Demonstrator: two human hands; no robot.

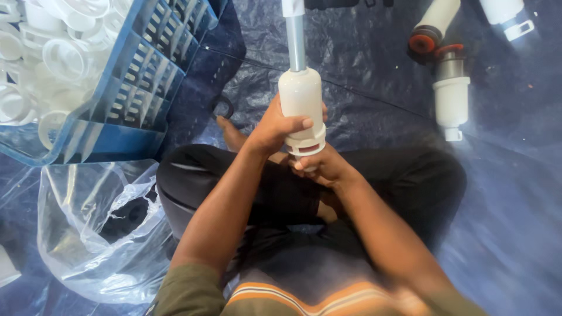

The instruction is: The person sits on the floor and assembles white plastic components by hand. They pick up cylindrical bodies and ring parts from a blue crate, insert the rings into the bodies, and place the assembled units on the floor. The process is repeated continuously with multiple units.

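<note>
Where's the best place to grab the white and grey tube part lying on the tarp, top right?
Probably the white barrel, pinched across its width from above. It lies flat on the tarp with both long sides free. The orange-ringed end crowds a second part, so avoid that end.

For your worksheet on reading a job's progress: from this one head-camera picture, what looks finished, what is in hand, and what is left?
Done: two similar white assemblies with red parts lie on the blue sheet. In hand: the left hand grips a white cylinder unit, while the right hand works at its lower end. Left, probably: many loose white rings in the blue crate and a clear bag holding dark pieces.
</note>
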